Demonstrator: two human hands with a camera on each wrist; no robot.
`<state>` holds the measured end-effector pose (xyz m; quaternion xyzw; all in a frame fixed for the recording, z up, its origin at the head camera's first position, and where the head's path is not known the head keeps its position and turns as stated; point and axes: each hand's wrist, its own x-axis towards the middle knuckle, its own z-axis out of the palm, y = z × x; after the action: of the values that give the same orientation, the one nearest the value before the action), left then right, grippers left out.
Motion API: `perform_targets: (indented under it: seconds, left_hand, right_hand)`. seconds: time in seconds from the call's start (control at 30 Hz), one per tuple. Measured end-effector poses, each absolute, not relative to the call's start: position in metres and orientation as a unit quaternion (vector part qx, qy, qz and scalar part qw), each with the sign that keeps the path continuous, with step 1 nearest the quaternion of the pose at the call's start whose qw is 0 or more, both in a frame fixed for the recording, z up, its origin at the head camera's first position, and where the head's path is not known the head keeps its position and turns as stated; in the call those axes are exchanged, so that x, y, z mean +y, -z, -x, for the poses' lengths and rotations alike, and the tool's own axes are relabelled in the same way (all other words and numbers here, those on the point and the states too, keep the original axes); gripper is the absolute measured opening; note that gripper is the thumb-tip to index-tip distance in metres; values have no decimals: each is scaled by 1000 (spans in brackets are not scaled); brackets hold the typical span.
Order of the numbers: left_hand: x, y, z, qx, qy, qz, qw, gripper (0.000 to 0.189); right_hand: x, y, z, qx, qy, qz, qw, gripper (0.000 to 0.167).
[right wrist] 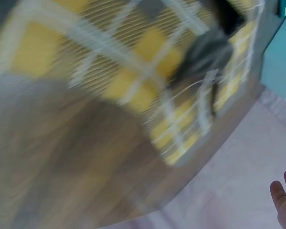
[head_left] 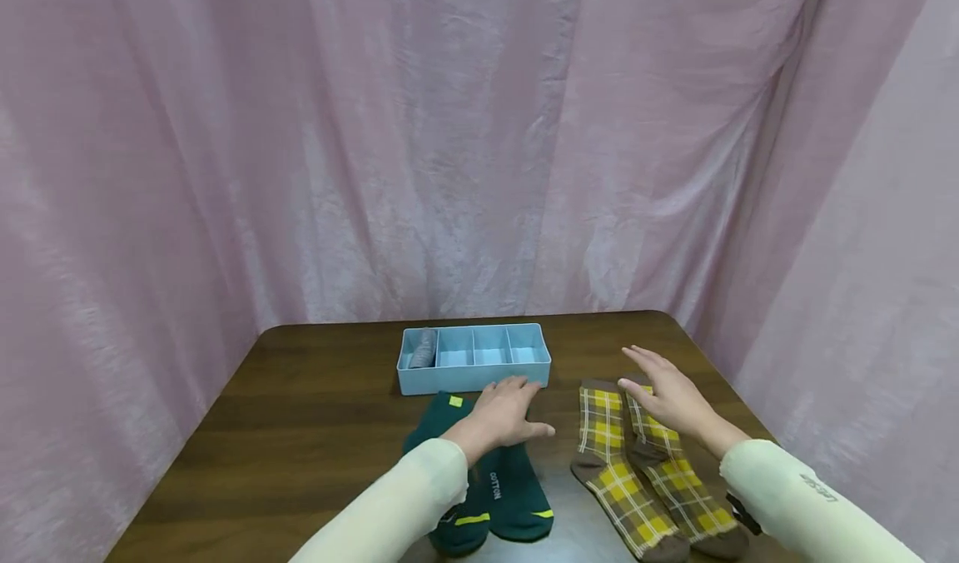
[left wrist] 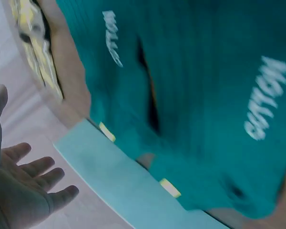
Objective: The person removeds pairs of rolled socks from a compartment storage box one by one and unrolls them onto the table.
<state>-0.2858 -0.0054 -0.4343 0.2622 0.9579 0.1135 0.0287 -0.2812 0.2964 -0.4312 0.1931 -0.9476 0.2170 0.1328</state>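
Note:
A pair of dark green socks point(head_left: 517, 496) marked COTTON lies on the table, with yellow marks at toes and cuffs. My left hand point(head_left: 500, 415) hovers over their upper part, fingers extended and nothing held; the left wrist view shows its spread fingers beside the green socks point(left wrist: 200, 119). To the right lies a pair of yellow-and-brown plaid socks point(head_left: 622, 484). Over their cuffs is my right hand point(head_left: 670, 392), thumb and fingers apart, holding nothing. In the right wrist view, the plaid socks point(right wrist: 143, 52) look blurred, with a few fingertips at the right edge.
Behind the green socks stands a light blue organizer box point(head_left: 472, 377) with several compartments. A grey rolled item point(head_left: 424, 349) sits in its leftmost compartment. The brown wooden table point(head_left: 300, 430) has pink curtains point(head_left: 464, 146) behind it and at its sides.

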Motion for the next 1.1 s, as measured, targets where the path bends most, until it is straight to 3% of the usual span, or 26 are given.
perform_targets:
  seconds: [0.63,1.1]
  left_hand:
    - [-91,423,315,961,-191,-196,-23,71]
    - [-137,419,345,963,-238,-119,-50,70]
  right_hand:
    - [210,431,320,-944,-239,-199,113,73]
    - [183,433,349,-944,-287,-151,57,80]
